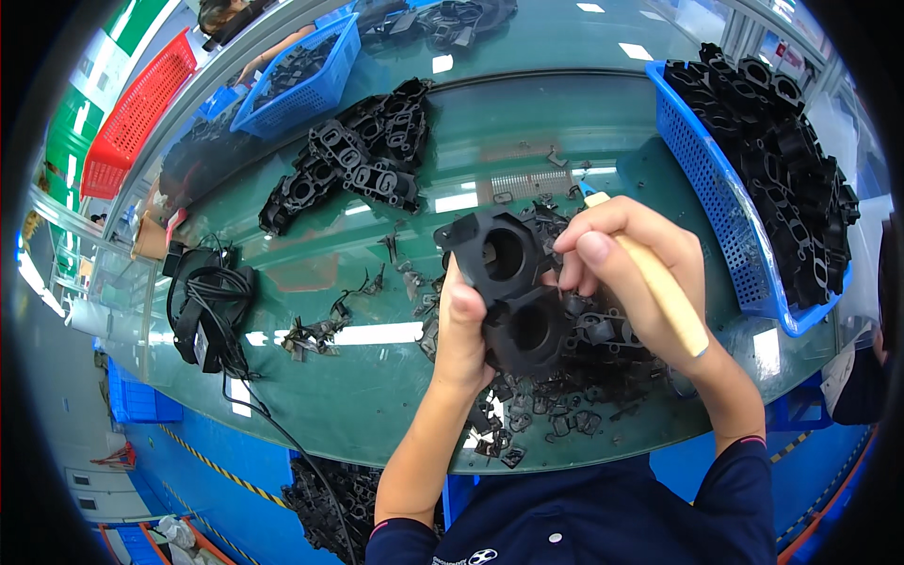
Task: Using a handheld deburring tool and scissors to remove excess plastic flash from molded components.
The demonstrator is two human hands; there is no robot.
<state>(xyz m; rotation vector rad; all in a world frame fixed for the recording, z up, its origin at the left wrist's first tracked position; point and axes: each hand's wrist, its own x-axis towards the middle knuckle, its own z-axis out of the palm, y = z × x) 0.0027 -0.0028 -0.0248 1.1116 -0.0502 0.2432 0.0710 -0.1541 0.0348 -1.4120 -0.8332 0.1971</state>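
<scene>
My left hand point(460, 330) is closed around the side of a black molded plastic part point(509, 296) with two large round openings, holding it up over the table. In my right hand point(680, 268) is a tool with a pale yellow handle point(657, 282); its blue end points away from me and its exact kind cannot be made out. The fingertips of that hand are close to the part's right edge; whether they touch it is unclear. Below and behind the part lie more black molded parts point(603, 330) and many small black scraps point(556, 405).
On the green table point(377, 405), several black parts point(358, 151) are piled at the far left. A full blue basket point(720, 198) stands at the right, another blue basket point(311, 85) beyond the table's back bar. A black headset with cables point(209, 306) lies at left; a person point(226, 19) is across.
</scene>
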